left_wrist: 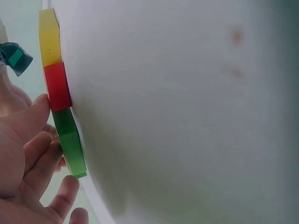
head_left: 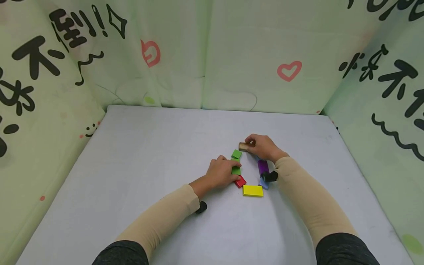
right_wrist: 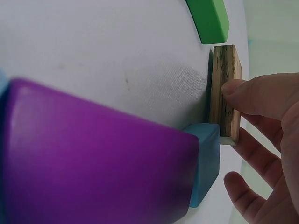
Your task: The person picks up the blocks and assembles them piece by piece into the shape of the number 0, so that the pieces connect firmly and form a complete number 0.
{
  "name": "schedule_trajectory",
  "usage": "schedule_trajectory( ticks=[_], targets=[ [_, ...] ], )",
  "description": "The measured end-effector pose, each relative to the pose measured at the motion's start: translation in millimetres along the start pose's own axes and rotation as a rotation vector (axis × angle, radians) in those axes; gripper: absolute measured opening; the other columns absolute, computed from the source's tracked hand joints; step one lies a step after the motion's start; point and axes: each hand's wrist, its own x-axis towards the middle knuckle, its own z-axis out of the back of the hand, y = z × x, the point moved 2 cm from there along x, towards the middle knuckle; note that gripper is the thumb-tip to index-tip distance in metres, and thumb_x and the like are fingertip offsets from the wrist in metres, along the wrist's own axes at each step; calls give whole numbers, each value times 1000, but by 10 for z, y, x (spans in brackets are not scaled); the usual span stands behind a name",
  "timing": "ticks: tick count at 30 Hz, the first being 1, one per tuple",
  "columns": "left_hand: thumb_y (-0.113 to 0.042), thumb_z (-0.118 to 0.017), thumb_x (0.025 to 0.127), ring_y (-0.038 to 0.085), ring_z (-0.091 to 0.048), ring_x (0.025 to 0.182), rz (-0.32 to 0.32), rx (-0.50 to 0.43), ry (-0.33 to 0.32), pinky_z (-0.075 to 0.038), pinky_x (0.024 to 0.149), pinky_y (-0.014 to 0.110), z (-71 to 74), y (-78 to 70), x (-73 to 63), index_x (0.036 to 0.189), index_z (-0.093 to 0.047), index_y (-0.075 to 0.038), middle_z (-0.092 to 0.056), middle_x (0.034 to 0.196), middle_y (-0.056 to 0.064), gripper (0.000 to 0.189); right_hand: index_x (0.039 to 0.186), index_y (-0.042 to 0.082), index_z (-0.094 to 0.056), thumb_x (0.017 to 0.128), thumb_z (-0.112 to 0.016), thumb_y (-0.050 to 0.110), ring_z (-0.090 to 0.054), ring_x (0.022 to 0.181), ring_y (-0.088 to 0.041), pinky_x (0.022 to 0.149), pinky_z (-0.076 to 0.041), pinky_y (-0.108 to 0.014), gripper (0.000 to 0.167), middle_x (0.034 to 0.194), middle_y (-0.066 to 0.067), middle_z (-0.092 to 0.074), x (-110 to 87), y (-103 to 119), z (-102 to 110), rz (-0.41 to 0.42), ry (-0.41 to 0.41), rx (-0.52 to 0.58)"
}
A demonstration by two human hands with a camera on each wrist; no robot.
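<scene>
Coloured blocks form a ring on the white table. My right hand (head_left: 264,147) pinches a bare wooden block (right_wrist: 225,93) between thumb and fingers at the ring's far side, between a green block (right_wrist: 210,21) and a light blue block (right_wrist: 206,163). My left hand (head_left: 220,172) rests at the ring's left side, with fingertips on a green block (head_left: 236,170) and thumb against the red block (left_wrist: 57,86). A yellow block (head_left: 253,190) lies at the near side. On the right stand a purple block (head_left: 263,167) and another blue block (head_left: 263,184).
The white table (head_left: 149,147) extends around the ring. Pale green curtains (head_left: 238,55) with black writing and red hearts hang behind it and at both sides. Each wrist bears a small black camera, one of them (head_left: 271,176) close over the purple block.
</scene>
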Motion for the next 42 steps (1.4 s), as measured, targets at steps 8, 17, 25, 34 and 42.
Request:
schedule_trajectory(
  ticks=[8,17,25,34,42],
  targets=[
    [-42,-73,91,20,-49,110,3,-4,-5,-39,81,32,-2,-3,-3,132,-67,-28,-70,115,-8,43,129,3,-61,96,-63,15,-55,106,-35,95,-48,-49,35,124,-21,-62,-30,-6,-31,-6,10,3],
    [-41,-73,92,20,-48,110,9,-19,3,-38,82,32,-2,-8,-19,132,-67,-27,-69,111,-8,43,128,4,-61,97,-63,17,-55,105,-35,95,-48,-49,34,124,-21,-62,-37,-21,-63,-3,11,-2],
    [-41,-73,92,20,-49,109,3,-16,-6,-38,81,32,-1,-13,-15,132,-67,-27,-70,113,-8,43,128,4,-62,96,-64,17,-55,107,-34,96,-47,-49,34,125,-20,-62,-60,-20,-61,6,7,3],
    [-41,-73,91,20,-49,109,8,-17,-6,-38,80,31,21,-20,-23,132,-67,-27,-69,111,-8,44,128,6,-62,97,-64,19,-55,107,-34,96,-47,-49,34,124,-19,-62,-64,-22,-65,0,4,4],
    [-41,-73,91,20,-49,108,9,-20,1,-38,80,31,36,-25,-29,132,-67,-27,-69,112,-8,43,129,5,-61,98,-64,20,-55,107,-34,96,-48,-49,35,126,-20,-62,-74,-21,-72,-4,3,-6]
  ],
)
